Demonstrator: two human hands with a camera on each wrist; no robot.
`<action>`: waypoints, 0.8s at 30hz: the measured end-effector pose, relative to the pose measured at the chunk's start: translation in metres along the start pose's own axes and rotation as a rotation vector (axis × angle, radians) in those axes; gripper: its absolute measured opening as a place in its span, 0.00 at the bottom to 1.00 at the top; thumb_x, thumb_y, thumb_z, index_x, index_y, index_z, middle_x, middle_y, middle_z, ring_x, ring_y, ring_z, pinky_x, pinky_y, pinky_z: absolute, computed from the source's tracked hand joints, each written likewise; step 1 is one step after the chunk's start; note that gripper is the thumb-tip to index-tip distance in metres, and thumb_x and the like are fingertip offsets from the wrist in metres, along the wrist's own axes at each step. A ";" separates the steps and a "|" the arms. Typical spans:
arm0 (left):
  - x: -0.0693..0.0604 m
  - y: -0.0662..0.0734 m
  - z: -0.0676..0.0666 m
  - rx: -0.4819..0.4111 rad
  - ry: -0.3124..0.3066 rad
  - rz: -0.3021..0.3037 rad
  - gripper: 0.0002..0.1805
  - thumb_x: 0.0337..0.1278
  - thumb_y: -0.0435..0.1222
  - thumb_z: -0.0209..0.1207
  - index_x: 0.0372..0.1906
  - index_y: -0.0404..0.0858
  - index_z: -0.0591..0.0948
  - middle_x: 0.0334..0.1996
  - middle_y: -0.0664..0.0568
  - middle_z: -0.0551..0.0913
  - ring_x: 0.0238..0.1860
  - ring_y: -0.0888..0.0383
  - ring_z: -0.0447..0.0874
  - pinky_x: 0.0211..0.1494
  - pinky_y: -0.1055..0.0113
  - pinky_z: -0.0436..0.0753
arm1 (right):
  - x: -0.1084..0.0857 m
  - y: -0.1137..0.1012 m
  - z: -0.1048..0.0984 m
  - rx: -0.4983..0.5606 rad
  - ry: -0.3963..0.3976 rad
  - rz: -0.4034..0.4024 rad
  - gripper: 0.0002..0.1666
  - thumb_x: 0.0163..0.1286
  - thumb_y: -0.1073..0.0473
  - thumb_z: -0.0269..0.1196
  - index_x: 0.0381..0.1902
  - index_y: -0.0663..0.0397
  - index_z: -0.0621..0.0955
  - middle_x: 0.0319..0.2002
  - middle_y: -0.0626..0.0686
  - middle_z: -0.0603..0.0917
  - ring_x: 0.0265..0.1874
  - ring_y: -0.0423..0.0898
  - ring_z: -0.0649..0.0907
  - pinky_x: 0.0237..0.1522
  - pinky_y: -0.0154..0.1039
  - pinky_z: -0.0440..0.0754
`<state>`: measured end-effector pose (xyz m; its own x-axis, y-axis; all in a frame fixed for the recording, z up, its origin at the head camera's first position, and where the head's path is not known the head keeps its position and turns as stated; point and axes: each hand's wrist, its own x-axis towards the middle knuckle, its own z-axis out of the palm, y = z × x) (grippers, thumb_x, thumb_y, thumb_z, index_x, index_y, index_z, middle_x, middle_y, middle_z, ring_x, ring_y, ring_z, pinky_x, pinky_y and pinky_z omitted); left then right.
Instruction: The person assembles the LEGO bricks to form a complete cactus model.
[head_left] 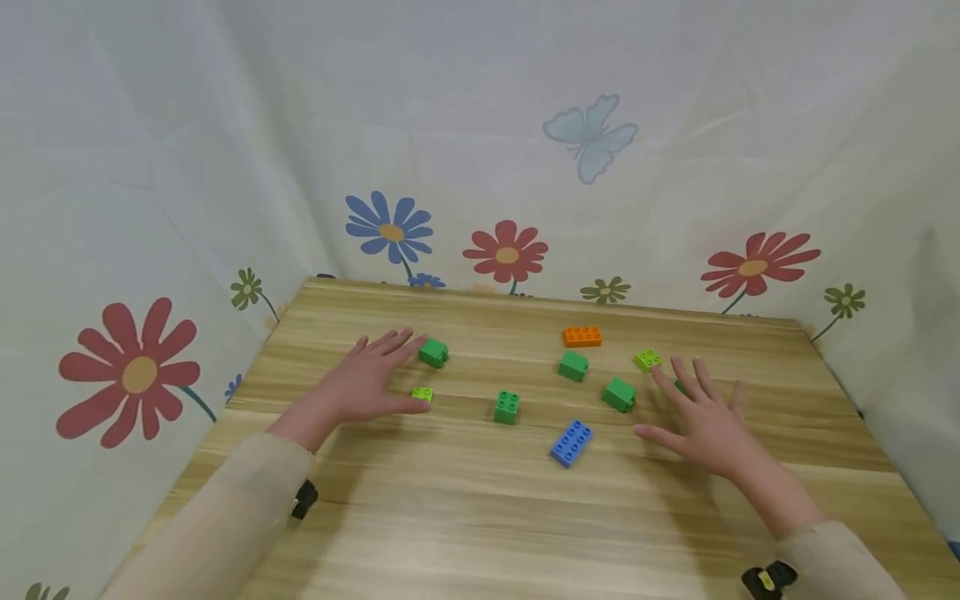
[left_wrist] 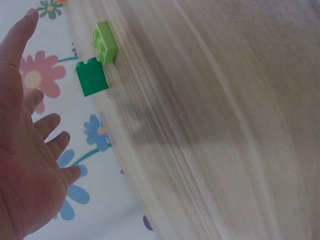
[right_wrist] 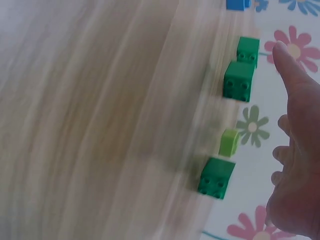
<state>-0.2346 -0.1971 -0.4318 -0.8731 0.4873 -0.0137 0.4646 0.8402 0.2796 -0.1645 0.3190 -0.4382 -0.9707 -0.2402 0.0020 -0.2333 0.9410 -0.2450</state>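
Left hand [head_left: 360, 385] and right hand [head_left: 705, 429] spread their fingers, well parted and gripping nothing, on either side of the blue brick [head_left: 572, 443] on the worktop [head_left: 480, 533]; whether any fingertip grazes a brick, I cannot tell. Left of the blue brick stands an upright green brick [head_left: 507, 407]; farther left and beyond lie a tipped green brick [head_left: 432, 352] and a lime brick [head_left: 422, 395], nearest the left hand. Beyond the blue brick sits an orange brick [head_left: 582, 337]; beyond and rightward, by the right hand, a second lime brick [head_left: 648, 360]. All look like light, stiff, tough plastic, probably apt to skid if nudged; opposite flat sides, clear of the studs, should give the surest pinch, low down on the shallower lime pieces.
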 end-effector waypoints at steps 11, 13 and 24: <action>0.020 0.025 0.007 -0.180 -0.086 0.037 0.63 0.50 0.64 0.77 0.86 0.48 0.59 0.86 0.48 0.57 0.86 0.42 0.50 0.85 0.38 0.53 | 0.011 -0.030 -0.003 0.084 -0.015 -0.198 0.61 0.68 0.29 0.70 0.87 0.45 0.57 0.86 0.63 0.51 0.85 0.68 0.46 0.76 0.79 0.34; 0.023 0.027 0.010 -0.199 -0.099 0.055 0.63 0.49 0.64 0.77 0.86 0.49 0.59 0.86 0.50 0.57 0.86 0.42 0.51 0.83 0.38 0.56 | 0.013 -0.036 -0.004 0.101 -0.027 -0.235 0.61 0.68 0.31 0.71 0.87 0.47 0.58 0.86 0.62 0.52 0.84 0.69 0.48 0.78 0.77 0.36; 0.039 0.047 0.026 -0.211 -0.140 0.108 0.62 0.48 0.64 0.78 0.86 0.52 0.61 0.85 0.55 0.60 0.84 0.47 0.56 0.82 0.42 0.62 | 0.024 -0.056 0.009 0.061 -0.033 -0.390 0.60 0.63 0.40 0.78 0.85 0.53 0.63 0.85 0.61 0.57 0.83 0.65 0.56 0.77 0.77 0.50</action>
<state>-0.2430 -0.1319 -0.4444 -0.7847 0.6115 -0.1016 0.4995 0.7208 0.4805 -0.1744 0.2579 -0.4331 -0.8070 -0.5857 0.0752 -0.5798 0.7618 -0.2890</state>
